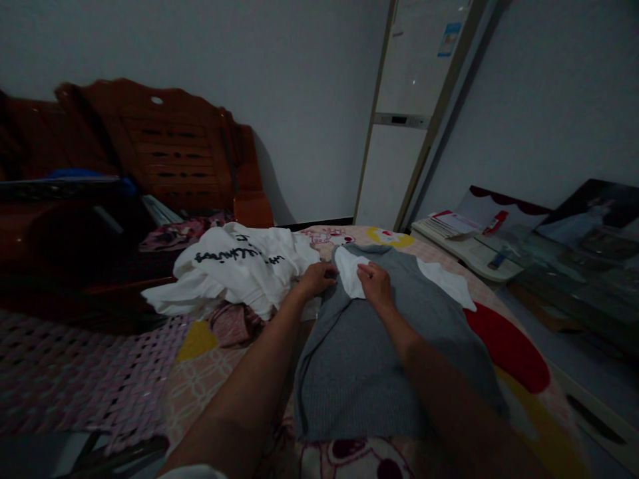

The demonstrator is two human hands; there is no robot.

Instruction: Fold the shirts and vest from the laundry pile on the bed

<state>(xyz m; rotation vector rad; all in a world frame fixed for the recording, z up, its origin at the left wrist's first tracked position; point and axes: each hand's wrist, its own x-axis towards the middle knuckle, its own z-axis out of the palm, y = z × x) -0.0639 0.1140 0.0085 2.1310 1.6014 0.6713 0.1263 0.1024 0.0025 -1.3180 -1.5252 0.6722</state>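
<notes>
A grey knit top with white sleeves lies spread out, its ribbed hem toward me. One white sleeve is folded over onto the grey body, and the other white sleeve sticks out on the right. My right hand pinches the folded sleeve near its end. At the garment's left edge, my left hand has its fingers closed on the grey cloth by the shoulder. Just left of it lies a heaped white shirt with black lettering, and a dusty pink cloth pokes out beneath.
A patterned blanket covers the round surface under the clothes. A carved wooden sofa stands at the left, and a woven pink seat is nearer. A white floor-standing unit is behind. A glass-topped stand is at the right.
</notes>
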